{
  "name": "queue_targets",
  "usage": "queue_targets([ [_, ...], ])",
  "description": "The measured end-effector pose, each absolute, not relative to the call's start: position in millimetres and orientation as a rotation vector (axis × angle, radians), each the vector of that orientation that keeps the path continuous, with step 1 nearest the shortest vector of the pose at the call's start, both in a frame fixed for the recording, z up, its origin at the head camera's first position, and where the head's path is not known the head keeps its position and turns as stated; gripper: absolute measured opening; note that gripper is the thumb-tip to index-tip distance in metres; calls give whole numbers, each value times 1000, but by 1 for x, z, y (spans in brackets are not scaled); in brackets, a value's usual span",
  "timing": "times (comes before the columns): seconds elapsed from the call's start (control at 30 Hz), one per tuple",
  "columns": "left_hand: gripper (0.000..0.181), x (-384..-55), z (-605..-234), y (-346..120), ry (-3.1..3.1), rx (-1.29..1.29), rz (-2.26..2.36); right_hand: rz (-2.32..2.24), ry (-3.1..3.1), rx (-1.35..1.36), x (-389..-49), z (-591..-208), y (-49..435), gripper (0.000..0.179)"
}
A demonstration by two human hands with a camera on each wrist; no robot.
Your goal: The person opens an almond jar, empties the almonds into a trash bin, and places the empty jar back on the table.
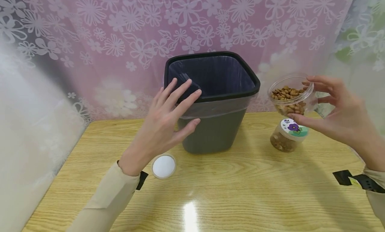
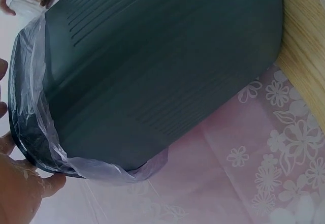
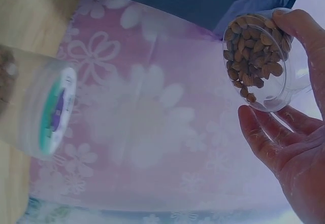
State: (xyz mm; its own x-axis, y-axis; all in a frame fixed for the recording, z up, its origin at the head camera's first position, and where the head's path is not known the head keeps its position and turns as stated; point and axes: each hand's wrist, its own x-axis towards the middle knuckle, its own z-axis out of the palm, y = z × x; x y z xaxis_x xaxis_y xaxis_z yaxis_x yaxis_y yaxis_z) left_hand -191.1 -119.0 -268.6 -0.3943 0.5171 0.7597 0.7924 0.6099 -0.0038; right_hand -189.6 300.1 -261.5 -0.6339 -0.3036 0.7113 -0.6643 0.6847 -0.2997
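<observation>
My right hand [image 1: 343,108] grips a clear plastic jar of almonds [image 1: 290,100] between thumb and fingers, raised to the right of a dark grey trash bin [image 1: 210,132]. The jar has no lid on and tilts towards the bin; in the right wrist view the almonds [image 3: 254,51] lie inside it. My left hand [image 1: 163,117] spreads its fingers at the bin's front left rim, beside a bin liner [image 2: 40,97] folded over the edge. Below the held jar, a second jar [image 1: 284,142] with a purple-flower lid stands on the table.
A round white lid [image 1: 163,166] lies on the wooden table [image 1: 228,195], in front of the bin and to its left. Behind the table hangs a pink flowered curtain [image 1: 120,58].
</observation>
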Motion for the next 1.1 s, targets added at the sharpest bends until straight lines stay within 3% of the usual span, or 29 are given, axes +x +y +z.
queue_targets([
  [0.43, 58, -195, -264, -110, -2136, -989, -337, 629, -2241, 747, -197, -229, 286, 113],
  [1.1, 62, -197, -260, -118, -2219, -1033, -433, 549, -2230, 774, -210, -214, 272, 112],
])
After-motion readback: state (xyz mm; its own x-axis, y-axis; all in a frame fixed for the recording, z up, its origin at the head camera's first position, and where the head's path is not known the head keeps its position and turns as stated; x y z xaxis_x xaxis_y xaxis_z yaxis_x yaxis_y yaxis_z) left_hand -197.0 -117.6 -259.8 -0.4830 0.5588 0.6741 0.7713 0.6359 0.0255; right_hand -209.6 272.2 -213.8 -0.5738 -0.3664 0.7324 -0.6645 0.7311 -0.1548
